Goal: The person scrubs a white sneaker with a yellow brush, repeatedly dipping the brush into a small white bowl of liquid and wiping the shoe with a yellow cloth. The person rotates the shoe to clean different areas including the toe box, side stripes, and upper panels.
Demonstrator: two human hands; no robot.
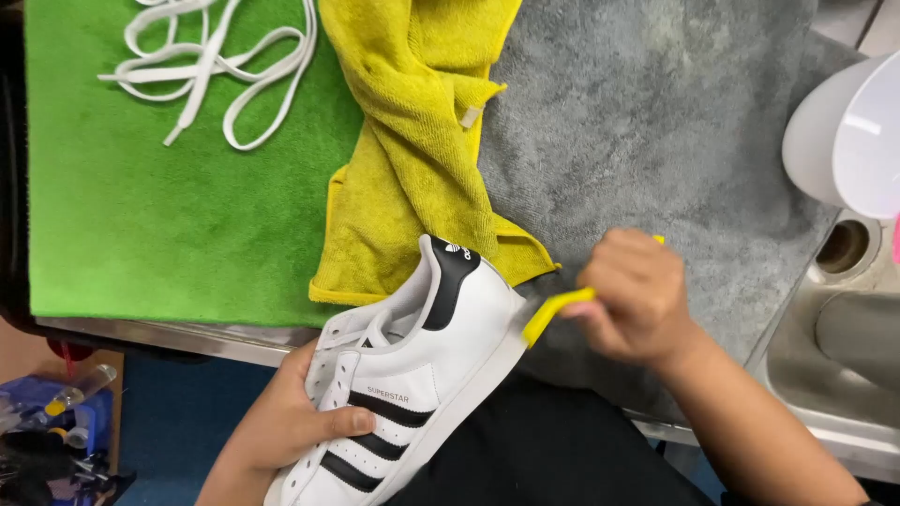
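Head view, single entry.

Left hand (286, 426): grasping a white sneaker (412, 375) with black stripes, thumb across its side; wrist cut off at the lower edge. The sneaker's toe is likewise cut off; its eyelets are unlaced.

Right hand (633, 295): clenched on a yellow tool (555, 313), tip touching the sneaker's heel sole; the handle is mostly hidden in the fist, kind hard to make out.

Beyond the right hand: grey towel (656, 122) over the table (187, 335). Beyond the left hand: crumpled yellow cloth (422, 141), green towel (150, 225), loose white laces (216, 56), partly cropped. Far right: white rounded object (834, 141), cut off, unidentifiable.
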